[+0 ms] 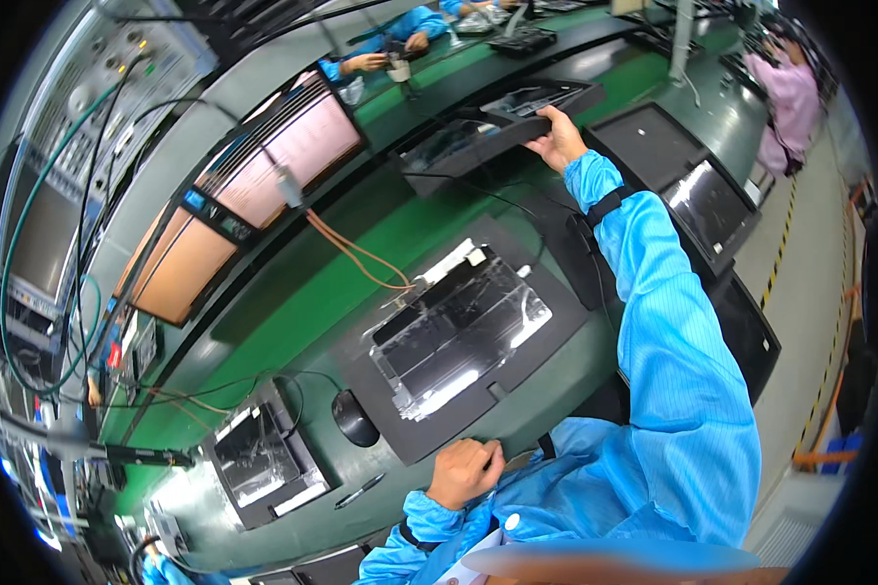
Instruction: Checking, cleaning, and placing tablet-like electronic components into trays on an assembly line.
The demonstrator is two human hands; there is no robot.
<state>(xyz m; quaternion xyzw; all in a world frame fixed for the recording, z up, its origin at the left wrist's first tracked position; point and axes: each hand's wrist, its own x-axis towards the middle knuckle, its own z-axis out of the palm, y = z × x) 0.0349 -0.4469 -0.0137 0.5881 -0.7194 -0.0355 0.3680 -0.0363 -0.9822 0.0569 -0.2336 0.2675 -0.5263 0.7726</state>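
My right hand (pixel 559 141) reaches far out and grips the right end of a black tray (pixel 522 129) with dark, shiny panels in it. The tray lies at the back of the bench. My left hand (pixel 465 471) is curled closed at the bench's near edge, and nothing shows in it. Between the hands is a black foam pad (pixel 410 441) bearing a flat display panel (pixel 468 336) in clear film. A cable clip with orange-brown leads (pixel 356 255) reaches the panel's upper edge. A black mouse (pixel 355 417) sits left of the pad.
Two tilted monitors (pixel 298 141) stand behind the bench. More dark panel trays (pixel 644 146) are stacked at right. Another foam pad with a panel (pixel 259 453) and a pen (pixel 360 491) lie at left. Co-workers in blue (pixel 385 49) and pink (pixel 788 93) are farther off.
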